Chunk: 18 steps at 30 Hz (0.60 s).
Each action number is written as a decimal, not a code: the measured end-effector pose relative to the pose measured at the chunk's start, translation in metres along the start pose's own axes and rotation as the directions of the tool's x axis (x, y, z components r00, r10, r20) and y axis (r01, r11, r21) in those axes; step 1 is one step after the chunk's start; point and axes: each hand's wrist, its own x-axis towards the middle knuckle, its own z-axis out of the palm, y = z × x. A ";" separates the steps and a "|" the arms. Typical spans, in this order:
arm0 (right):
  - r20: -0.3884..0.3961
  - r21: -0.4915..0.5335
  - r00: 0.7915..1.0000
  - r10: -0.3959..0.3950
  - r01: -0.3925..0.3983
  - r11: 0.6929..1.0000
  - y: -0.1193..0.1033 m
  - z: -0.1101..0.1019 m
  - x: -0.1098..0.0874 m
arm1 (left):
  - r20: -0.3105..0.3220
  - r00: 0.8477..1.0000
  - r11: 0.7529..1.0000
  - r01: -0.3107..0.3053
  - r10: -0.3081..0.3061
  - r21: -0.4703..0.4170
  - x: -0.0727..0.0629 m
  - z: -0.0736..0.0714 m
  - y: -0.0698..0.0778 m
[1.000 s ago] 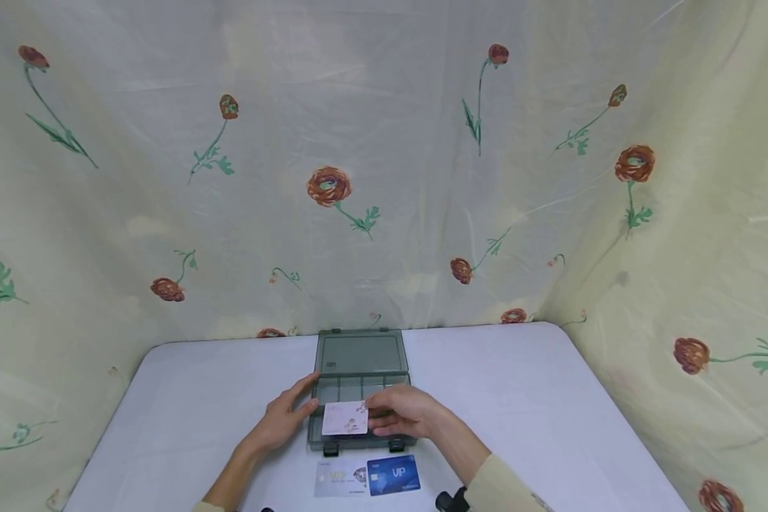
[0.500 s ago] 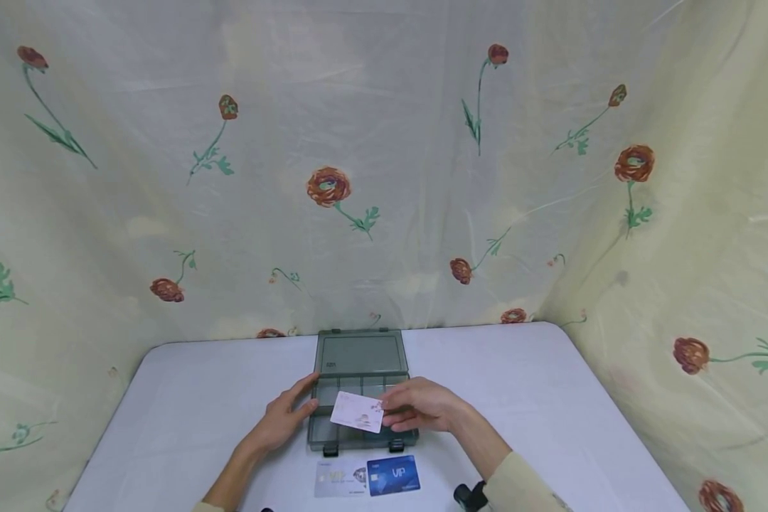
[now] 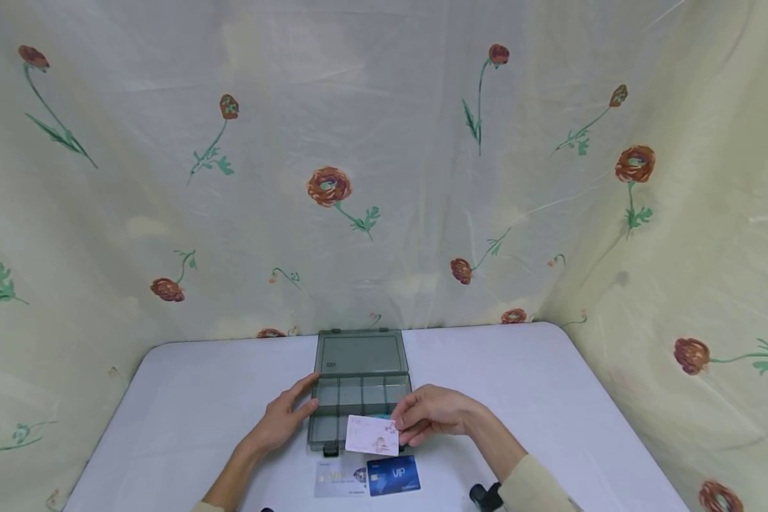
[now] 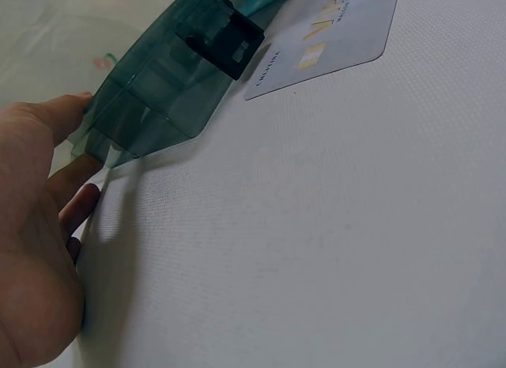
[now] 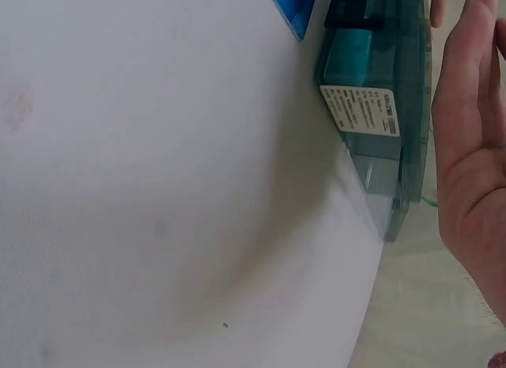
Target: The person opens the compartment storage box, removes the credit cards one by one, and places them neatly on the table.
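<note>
My right hand [image 3: 430, 412] pinches a pale pink card [image 3: 371, 435] by its right end, over the front of an open box. The box [image 3: 328, 429] is transparent grey-green plastic with divided compartments, and its lid [image 3: 363, 353] lies folded back behind it. My left hand [image 3: 286, 418] rests against the box's left side, fingers extended; in the left wrist view its fingertips [image 4: 73, 111] are at the box corner. Something teal [image 5: 348, 55] shows through the box wall in the right wrist view. The pink card is out of both wrist views.
In front of the box, a silver card [image 3: 336, 480] and a blue VIP card [image 3: 393, 475] lie side by side on the white table [image 3: 499, 398]. Black latches [image 3: 331, 449] project from the box's front edge. A flowered curtain [image 3: 384, 142] hangs behind the table.
The pink card has moved right and toward me in my right hand, from above the compartments to the box's front edge. It tilted midway. My left hand stays in place.
</note>
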 end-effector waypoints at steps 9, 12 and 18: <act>0.201 -0.093 0.975 0.097 -0.080 0.992 0.008 -0.006 -0.007 | 0.007 1.000 1.000 0.005 -0.005 -0.012 0.001 -0.001 -0.001; 0.268 -0.120 0.954 0.133 -0.104 0.987 0.012 -0.009 -0.009 | 0.011 1.000 1.000 0.006 -0.006 -0.018 0.001 -0.001 -0.002; 0.336 -0.184 0.917 0.214 -0.159 0.970 0.020 -0.011 -0.013 | 0.019 1.000 1.000 0.001 -0.001 -0.021 0.001 -0.001 -0.002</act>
